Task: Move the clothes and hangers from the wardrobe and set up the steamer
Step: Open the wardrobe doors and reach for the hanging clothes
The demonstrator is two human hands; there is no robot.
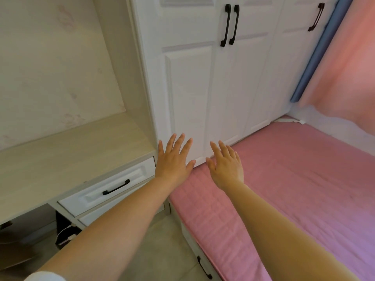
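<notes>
while both arms reach forward over the near corner of the bed, the left hand (172, 161) and the right hand (226, 166) are spread flat with fingers straight and apart, holding nothing, side by side in front of the foot of the wardrobe (203, 82). its white panelled doors are closed, so the clothes and hangers are hidden behind them, and no steamer is in view. the place to take hold is the pair of black bar handles (230, 25) high up where two doors meet (slim, rigid, slightly bowed, easy to hook fingers behind); the doors look stiff and light enough to swing with one pull each. a third handle (316, 17) sits further right. below the hands lies a soft, quilted pink mattress cover (294, 179); to the left, a pale wood-grain desk top (67, 159) over a white drawer (109, 189).
</notes>
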